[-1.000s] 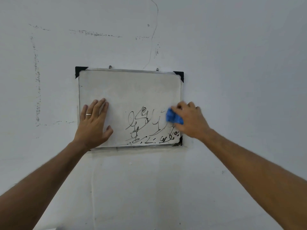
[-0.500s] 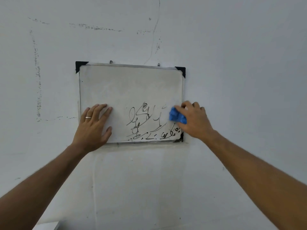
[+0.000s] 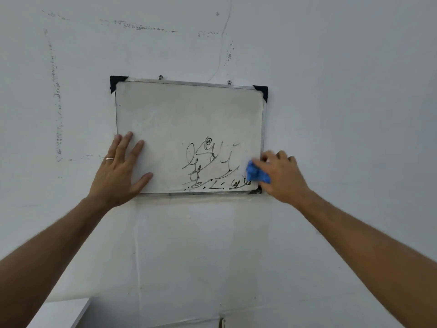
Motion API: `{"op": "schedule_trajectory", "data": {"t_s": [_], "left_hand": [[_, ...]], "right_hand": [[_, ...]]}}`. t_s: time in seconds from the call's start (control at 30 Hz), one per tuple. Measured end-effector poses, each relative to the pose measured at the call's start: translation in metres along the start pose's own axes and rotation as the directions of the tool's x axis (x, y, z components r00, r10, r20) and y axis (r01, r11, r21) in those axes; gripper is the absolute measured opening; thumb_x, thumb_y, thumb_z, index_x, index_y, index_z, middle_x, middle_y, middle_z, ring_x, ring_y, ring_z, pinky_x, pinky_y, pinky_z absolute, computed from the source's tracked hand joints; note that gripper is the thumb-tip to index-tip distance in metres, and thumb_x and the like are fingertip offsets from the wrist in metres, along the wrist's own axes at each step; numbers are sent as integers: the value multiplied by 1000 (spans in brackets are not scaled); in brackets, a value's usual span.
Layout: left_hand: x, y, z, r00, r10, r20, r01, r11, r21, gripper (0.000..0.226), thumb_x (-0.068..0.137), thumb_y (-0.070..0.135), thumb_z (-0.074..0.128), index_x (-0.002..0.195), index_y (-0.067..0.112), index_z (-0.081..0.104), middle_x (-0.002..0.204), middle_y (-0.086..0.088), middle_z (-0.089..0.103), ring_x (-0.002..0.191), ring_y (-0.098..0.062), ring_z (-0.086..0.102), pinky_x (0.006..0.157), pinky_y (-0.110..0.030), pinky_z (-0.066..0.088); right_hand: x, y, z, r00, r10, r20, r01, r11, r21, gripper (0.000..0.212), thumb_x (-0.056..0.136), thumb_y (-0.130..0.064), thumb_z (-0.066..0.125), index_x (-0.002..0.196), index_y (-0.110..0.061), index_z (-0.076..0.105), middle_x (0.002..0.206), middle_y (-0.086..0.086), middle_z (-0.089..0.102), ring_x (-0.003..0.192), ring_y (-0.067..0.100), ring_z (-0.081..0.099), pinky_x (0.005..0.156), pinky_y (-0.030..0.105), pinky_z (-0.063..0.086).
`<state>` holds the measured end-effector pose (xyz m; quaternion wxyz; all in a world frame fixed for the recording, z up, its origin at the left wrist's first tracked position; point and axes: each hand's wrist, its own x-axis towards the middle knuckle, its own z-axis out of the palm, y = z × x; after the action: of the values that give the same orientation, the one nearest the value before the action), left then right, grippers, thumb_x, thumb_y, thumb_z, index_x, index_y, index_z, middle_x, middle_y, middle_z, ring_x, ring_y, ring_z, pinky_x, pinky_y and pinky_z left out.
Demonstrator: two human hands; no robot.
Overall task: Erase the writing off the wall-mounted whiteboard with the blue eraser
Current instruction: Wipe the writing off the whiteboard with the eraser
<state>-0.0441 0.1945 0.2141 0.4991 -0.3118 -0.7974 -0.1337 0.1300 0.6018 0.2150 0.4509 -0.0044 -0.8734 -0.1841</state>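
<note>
A small whiteboard (image 3: pixel 189 129) with a metal frame and black plastic corner caps hangs on a pale wall (image 3: pixel 343 91), slightly tilted so that its right end sits lower than its left. The left hand (image 3: pixel 118 171) lies flat against the board's lower left corner, fingers (image 3: pixel 125 144) spread and pointing up, thumb out to the right along the bottom edge, holding nothing; a ring (image 3: pixel 109 158) shows on one finger. The right hand (image 3: pixel 281 176) is at the board's lower right corner, its fingers curled closed around the blue eraser (image 3: pixel 254 174), which is pressed against the board surface just inside the right edge, above the bottom right corner cap. Black scribbled writing (image 3: pixel 208 166) covers the lower right part of the board, between the two hands, with its rightmost marks reaching the eraser. The upper half and left side of the board are wiped to a faint grey smear. Two small hangers (image 3: pixel 160 77) show on the top edge. The wall bears dotted scuff marks and a thin crack (image 3: pixel 223 41) above the board.
</note>
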Motion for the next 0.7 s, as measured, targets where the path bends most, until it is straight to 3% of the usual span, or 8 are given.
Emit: {"op": "schedule_trajectory", "data": {"t_s": [0.07,0.17,0.2,0.3,0.33,0.43,0.57,0.7], "left_hand": [[0,-1,-4,1000,3,19,-3,1000,-6,89,90,63,54,161,21,21,171,-6,6,158,-30,0,117,-57,31],[0,-2,-10,999,5,43,-5,1000,-2,93,87,57,64,162,21,21,171,-4,4,158,-27,-1,113,-58,36],[1,-3,-11,999,7,49,-7,1000,1,94,86,58,63,162,21,21,172,-3,3,158,-26,-1,113,-57,37],[1,-6,-13,998,16,66,-17,1000,13,95,86,62,60,162,22,19,172,-2,1,158,-25,-2,114,-57,38],[1,-6,-13,998,14,69,-15,1000,14,96,85,62,59,162,23,18,172,-2,1,158,-25,-2,114,-57,38],[1,-4,-13,997,8,75,-8,1000,9,96,86,61,61,162,23,18,172,-1,0,158,-24,-3,113,-57,37],[1,-4,-13,997,2,75,-2,1000,10,96,86,61,62,162,23,18,172,-1,-1,158,-23,-4,113,-57,37],[1,-3,-13,997,2,72,-2,1000,8,96,86,61,62,162,23,17,172,0,-2,158,-22,-5,113,-57,37]], "right_hand": [[-7,-1,4,983,-180,43,182,981,-73,59,74,-32,75,130,-27,57,112,5,57,90,32,53,73,45,46],[-5,8,-1,987,157,-34,-154,986,71,61,76,-32,77,134,-28,57,113,4,56,92,31,52,74,45,47],[-9,4,1,983,181,-30,-178,981,72,63,76,-32,76,135,-28,55,114,4,56,93,31,52,74,45,47],[-21,-4,16,995,-95,22,97,994,-52,64,75,-32,76,135,-27,54,115,5,57,91,31,53,73,45,46],[-19,1,15,997,-83,8,83,996,-36,64,74,-32,77,134,-27,55,114,4,57,91,31,53,73,45,46],[-18,3,14,981,188,-56,-182,979,91,64,74,-30,77,135,-28,57,113,1,56,91,29,51,73,43,44],[-23,-17,24,999,-29,-14,29,999,21,64,72,-31,77,133,-28,58,114,3,57,90,30,51,73,44,45],[-19,-10,22,984,174,-23,-171,979,110,64,76,-35,77,137,-28,56,116,1,55,94,28,50,74,43,45]]}}
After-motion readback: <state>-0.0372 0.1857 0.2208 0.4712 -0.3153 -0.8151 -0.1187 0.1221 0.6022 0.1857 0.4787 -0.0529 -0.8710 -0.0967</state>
